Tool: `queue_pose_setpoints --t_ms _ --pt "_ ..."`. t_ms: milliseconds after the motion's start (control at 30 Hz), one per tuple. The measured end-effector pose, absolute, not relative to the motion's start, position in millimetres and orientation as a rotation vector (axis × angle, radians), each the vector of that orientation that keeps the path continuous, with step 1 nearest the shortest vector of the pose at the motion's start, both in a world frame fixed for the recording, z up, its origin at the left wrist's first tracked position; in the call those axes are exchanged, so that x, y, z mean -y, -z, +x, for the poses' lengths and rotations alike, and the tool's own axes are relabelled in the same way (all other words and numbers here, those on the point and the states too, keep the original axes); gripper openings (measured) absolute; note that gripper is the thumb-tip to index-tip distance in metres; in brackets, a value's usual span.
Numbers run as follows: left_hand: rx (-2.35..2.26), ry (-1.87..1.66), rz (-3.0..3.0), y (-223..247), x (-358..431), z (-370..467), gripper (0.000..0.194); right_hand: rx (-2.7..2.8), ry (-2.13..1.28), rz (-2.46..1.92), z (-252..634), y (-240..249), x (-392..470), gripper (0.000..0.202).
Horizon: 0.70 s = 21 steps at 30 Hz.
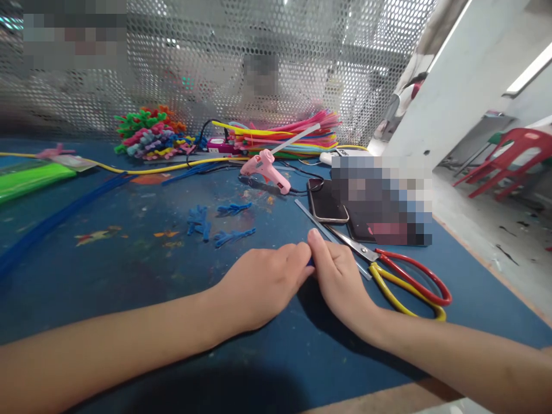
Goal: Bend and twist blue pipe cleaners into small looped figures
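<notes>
My left hand (267, 284) and my right hand (338, 282) meet above the front middle of the table, fingers closed and pressed together. A bit of blue pipe cleaner (310, 261) shows between them; the fingers hide the rest. Beyond my left hand lie several blue pipe cleaner pieces twisted into branching shapes, among them a branched piece (198, 223). Scissors (368, 253) with one red and one yellow handle rest just beyond my right hand, beside a clear glue stick (304, 210). Farther back stands a pink glue gun (267, 169) with a stick in it.
A phone (328, 201) and a dark, partly blurred-out item lie at the right. Bundled coloured pipe cleaners (284, 138) and twisted ones (149, 135) line the perforated metal screen (194, 75). A yellow cable (150, 171) crosses the back; long blue pipe cleaners (64, 215) lie left.
</notes>
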<state>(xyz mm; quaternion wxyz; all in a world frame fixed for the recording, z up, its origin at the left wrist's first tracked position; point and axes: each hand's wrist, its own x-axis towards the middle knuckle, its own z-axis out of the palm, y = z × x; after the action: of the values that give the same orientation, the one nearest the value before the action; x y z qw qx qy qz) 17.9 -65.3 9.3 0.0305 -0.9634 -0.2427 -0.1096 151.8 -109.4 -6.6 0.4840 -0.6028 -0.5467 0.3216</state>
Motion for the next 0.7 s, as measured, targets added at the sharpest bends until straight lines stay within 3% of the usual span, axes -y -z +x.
queue_pose_setpoints --t_ms 700 --pt "0.505 0.688 -2.939 0.1 52.9 12.8 0.024 1.405 -0.809 -1.571 150.3 8.4 107.6 0.051"
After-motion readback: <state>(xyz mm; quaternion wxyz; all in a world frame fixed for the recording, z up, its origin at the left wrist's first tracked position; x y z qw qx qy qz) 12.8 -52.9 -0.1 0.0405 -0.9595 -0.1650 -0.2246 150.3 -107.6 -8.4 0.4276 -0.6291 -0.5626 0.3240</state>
